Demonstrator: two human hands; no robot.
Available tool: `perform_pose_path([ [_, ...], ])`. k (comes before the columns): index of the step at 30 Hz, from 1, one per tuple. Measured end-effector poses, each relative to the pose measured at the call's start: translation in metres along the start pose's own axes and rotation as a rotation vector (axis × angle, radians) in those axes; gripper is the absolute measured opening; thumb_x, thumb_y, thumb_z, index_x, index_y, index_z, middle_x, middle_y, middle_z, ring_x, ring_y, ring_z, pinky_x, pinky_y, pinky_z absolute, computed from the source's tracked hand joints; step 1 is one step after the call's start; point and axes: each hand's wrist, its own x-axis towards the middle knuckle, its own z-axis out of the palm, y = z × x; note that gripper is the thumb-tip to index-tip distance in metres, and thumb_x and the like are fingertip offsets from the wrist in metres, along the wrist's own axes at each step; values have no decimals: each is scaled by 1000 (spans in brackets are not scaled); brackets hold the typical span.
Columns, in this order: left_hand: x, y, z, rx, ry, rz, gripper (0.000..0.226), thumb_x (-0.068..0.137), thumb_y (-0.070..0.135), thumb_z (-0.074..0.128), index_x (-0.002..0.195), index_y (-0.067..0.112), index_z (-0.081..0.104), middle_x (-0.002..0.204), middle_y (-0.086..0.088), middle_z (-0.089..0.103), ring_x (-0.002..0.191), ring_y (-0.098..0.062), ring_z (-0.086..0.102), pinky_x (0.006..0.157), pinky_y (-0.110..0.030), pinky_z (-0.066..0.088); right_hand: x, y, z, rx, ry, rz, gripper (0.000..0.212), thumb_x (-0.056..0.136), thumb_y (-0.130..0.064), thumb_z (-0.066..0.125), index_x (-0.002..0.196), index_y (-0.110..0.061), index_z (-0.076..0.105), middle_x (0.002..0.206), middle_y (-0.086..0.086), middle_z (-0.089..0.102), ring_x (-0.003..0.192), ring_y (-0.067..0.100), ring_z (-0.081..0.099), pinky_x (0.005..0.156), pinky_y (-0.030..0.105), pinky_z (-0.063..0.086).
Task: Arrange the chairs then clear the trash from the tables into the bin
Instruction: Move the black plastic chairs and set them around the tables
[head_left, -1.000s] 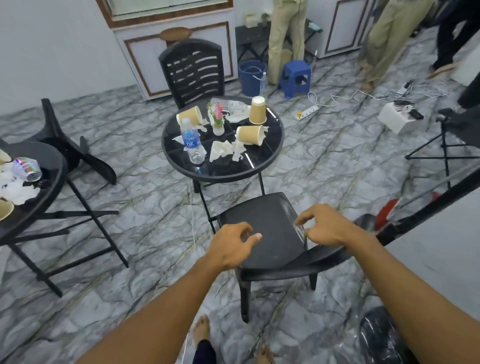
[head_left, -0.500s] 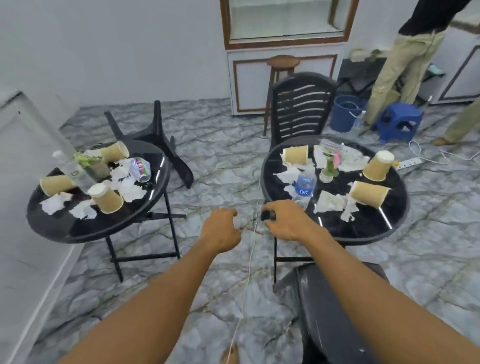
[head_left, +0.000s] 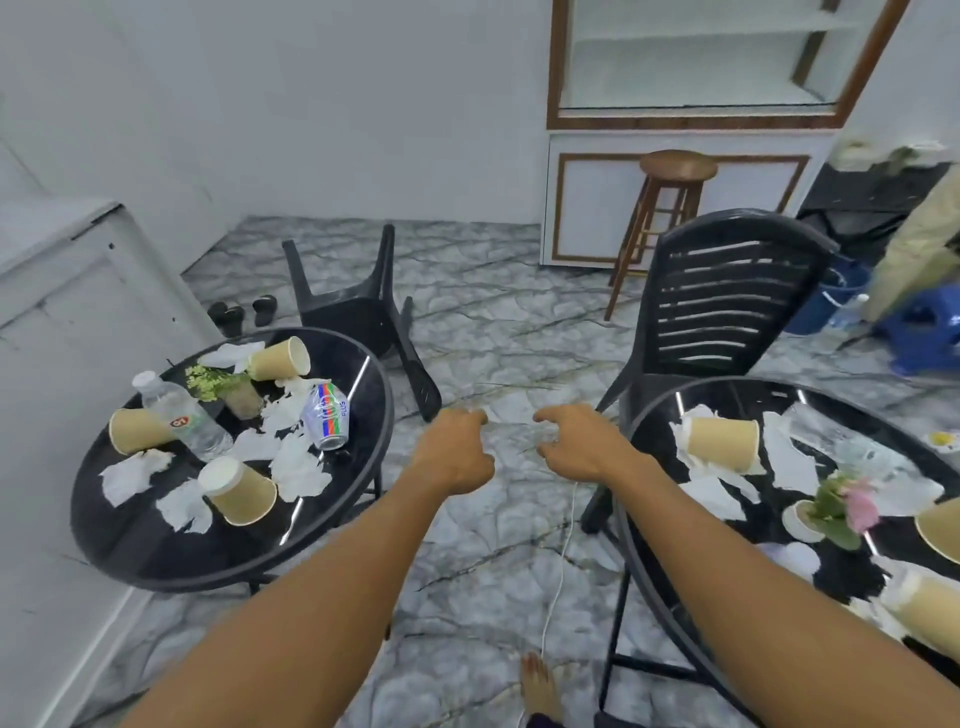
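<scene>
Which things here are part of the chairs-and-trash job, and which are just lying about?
Part of the job:
- tipped-over chair
- upright chair
- paper cups
- crumpled tissues
- can
- water bottle

Just lying about:
- wooden stool
- shoes
- blue plastic stool
- white cable
- cabinet

Both the left hand and the right hand are empty.

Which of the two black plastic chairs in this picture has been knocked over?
The chair behind the left table: it lies tipped on the floor with legs pointing up. The slatted-back chair at the right table stands upright.
</scene>
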Motion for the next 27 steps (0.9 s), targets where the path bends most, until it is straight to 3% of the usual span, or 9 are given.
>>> perform_pose_path([
  [10, 170, -23, -60, -24, 7, -109, 42, 77, 23, 61, 118, 13, 59, 113, -7, 58, 106, -28, 53, 82, -37, 51, 188, 8, -73, -22, -84, -61, 53, 90, -28, 60, 141, -20, 47, 144, 9, 49, 131, 28, 46, 103, 41, 44],
  [15, 266, -56, -79, -49, -12, -141, 45, 73, 22, 64, 116, 10, 59, 114, -11, 57, 104, -32, 55, 69, -36, 48, 291, 8, -92, -49, -126, -63, 52, 91, -26, 60, 141, -20, 48, 147, 9, 46, 131, 27, 46, 101, 39, 45],
  [18, 333, -81, -86, -88, 5, -159, 49, 74, 22, 64, 122, 13, 60, 117, -10, 61, 102, -28, 60, 76, -37, 54, 363, 6, -102, -78, -134, -67, 52, 92, -31, 60, 142, -21, 47, 150, 11, 42, 132, 28, 46, 103, 40, 45],
  [23, 433, -127, -105, -116, -21, -198, 59, 78, 17, 62, 137, 13, 53, 130, -10, 55, 120, -28, 53, 89, -35, 52, 479, -12, -122, -106, -186, -82, 52, 91, -26, 60, 141, -19, 48, 149, 8, 45, 134, 26, 44, 104, 38, 42],
  [27, 504, -162, -125, -111, -23, -228, 54, 78, 18, 62, 132, 15, 54, 126, -9, 55, 119, -28, 50, 85, -35, 49, 568, -28, -135, -108, -215, -115, 51, 90, -26, 61, 140, -19, 50, 147, 7, 47, 132, 25, 47, 103, 36, 42],
])
